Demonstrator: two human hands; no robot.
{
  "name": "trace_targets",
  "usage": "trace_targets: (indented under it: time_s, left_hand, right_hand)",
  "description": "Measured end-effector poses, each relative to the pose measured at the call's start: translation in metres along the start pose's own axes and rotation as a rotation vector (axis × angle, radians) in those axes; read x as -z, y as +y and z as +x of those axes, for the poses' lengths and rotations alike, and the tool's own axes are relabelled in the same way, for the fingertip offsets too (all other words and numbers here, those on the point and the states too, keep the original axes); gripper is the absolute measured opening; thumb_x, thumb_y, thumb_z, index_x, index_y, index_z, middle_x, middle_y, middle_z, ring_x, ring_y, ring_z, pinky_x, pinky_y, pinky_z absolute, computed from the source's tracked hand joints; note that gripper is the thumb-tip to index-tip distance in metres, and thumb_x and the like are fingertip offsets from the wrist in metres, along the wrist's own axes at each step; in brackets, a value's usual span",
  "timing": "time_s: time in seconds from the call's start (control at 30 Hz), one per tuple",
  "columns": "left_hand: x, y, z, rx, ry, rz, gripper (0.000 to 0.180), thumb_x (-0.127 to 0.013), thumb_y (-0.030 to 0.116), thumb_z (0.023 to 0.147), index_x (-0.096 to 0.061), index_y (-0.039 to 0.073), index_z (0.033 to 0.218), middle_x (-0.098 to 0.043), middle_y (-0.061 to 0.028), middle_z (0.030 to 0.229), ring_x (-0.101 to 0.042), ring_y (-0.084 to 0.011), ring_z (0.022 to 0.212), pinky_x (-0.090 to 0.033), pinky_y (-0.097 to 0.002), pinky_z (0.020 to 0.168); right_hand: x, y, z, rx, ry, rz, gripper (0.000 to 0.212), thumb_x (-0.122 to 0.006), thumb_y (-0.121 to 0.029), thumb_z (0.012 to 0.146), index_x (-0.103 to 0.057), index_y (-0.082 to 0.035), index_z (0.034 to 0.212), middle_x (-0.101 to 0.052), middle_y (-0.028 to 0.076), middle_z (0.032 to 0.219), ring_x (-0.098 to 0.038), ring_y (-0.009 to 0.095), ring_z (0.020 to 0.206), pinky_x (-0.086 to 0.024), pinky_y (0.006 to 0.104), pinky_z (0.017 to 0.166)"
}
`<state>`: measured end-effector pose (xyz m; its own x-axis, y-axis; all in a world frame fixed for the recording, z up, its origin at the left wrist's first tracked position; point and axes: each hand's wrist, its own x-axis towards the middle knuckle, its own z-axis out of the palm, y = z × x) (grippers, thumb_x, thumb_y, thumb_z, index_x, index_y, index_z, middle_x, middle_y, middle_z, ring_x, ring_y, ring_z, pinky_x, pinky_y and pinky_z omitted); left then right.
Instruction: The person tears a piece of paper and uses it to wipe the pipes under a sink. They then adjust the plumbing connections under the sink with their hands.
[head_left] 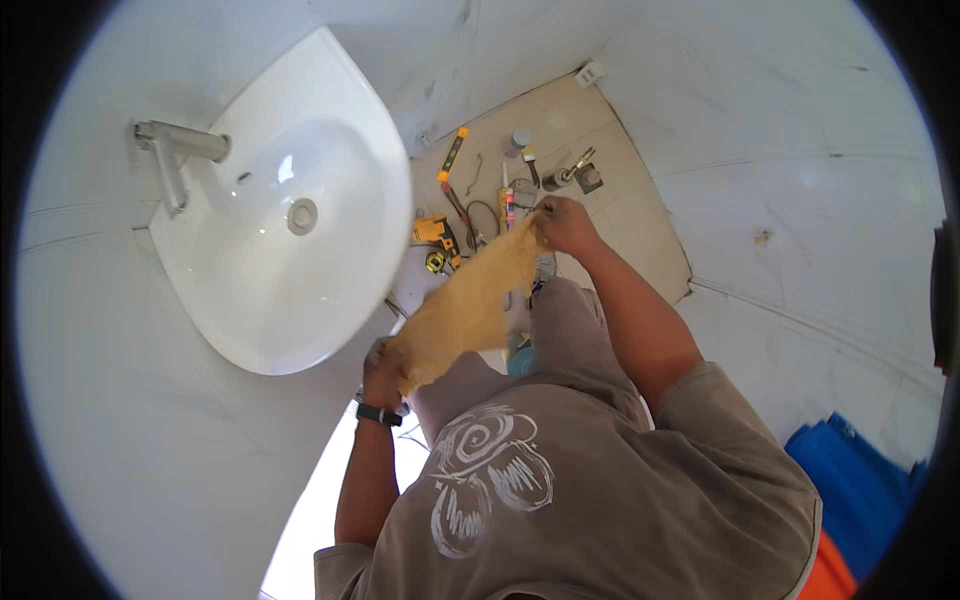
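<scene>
brown t-shirt (640,480) lower right of the washbasin (310,300); beside it, left hand (384,372) and right hand (568,228), fingers grasping a tan sheet (465,310).

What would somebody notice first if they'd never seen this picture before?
Probably the big white sink at the left, with a silver tap on its left side. Next comes the yellowish sheet held between the person's left hand and right hand in the middle. Past it, a yellow-and-black power tool lies on the beige floor.
</scene>
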<state>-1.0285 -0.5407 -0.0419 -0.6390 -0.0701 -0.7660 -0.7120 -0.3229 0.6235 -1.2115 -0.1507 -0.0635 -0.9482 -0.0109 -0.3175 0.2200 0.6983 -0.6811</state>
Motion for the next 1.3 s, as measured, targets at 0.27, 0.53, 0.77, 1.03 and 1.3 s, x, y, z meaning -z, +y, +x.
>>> trace_targets:
  time_s: [0.27, 0.53, 0.77, 1.03, 1.3]
  left_hand:
    - [-0.034, -0.038, 0.154, -0.11, 0.166, 0.199, 0.022, -0.071, 0.012, 0.093, -0.063, -0.002, 0.108, -0.07, -0.0089, 0.097, -0.068, -0.0172, 0.08, -0.057, -0.0312, 0.071]
    - [-0.009, -0.049, 0.319, -0.328, 0.156, 0.308, 0.017, -0.072, 0.01, 0.09, -0.07, -0.002, 0.103, -0.071, -0.0056, 0.092, -0.065, -0.0122, 0.077, -0.052, -0.0272, 0.072]
    - [-0.001, -0.041, 0.302, -0.534, 0.088, 0.195, 0.024, -0.068, 0.011, 0.095, -0.064, -0.004, 0.113, -0.07, -0.0112, 0.095, -0.069, -0.0196, 0.075, -0.058, -0.0316, 0.065]
    - [0.04, -0.07, 0.192, -0.691, 0.163, 0.116, 0.024, -0.068, 0.012, 0.096, -0.065, -0.005, 0.112, -0.071, -0.0104, 0.099, -0.069, -0.0159, 0.086, -0.058, -0.0306, 0.077]
    - [0.051, -0.103, 0.12, -0.911, 0.304, 0.311, 0.021, -0.071, 0.018, 0.095, -0.069, 0.001, 0.106, -0.067, -0.0014, 0.089, -0.06, -0.0085, 0.074, -0.049, -0.0258, 0.064]
  right_hand:
    - [-0.032, 0.081, 0.161, 0.096, -0.191, 0.048, 0.029, -0.067, -0.019, 0.077, -0.076, -0.005, 0.101, -0.073, 0.022, 0.09, -0.071, 0.036, 0.083, -0.056, 0.0422, 0.077]
    - [-0.078, 0.151, 0.285, 0.14, -0.339, 0.271, 0.028, -0.066, -0.011, 0.079, -0.075, 0.0, 0.102, -0.072, 0.01, 0.085, -0.065, 0.017, 0.075, -0.052, 0.0315, 0.069]
    - [-0.097, 0.148, 0.278, 0.236, -0.399, 0.616, 0.03, -0.073, -0.008, 0.08, -0.067, 0.002, 0.107, -0.068, 0.007, 0.087, -0.062, 0.014, 0.076, -0.05, 0.0281, 0.07]
    - [-0.089, 0.104, 0.175, 0.376, -0.351, 0.659, 0.033, -0.072, -0.009, 0.086, -0.065, 0.005, 0.115, -0.066, 0.006, 0.089, -0.059, 0.015, 0.077, -0.047, 0.0298, 0.073]
    - [-0.101, 0.085, 0.104, 0.479, -0.249, -0.009, 0.043, -0.079, -0.017, 0.08, -0.066, 0.003, 0.115, -0.069, 0.014, 0.105, -0.065, 0.026, 0.093, -0.051, 0.0365, 0.086]
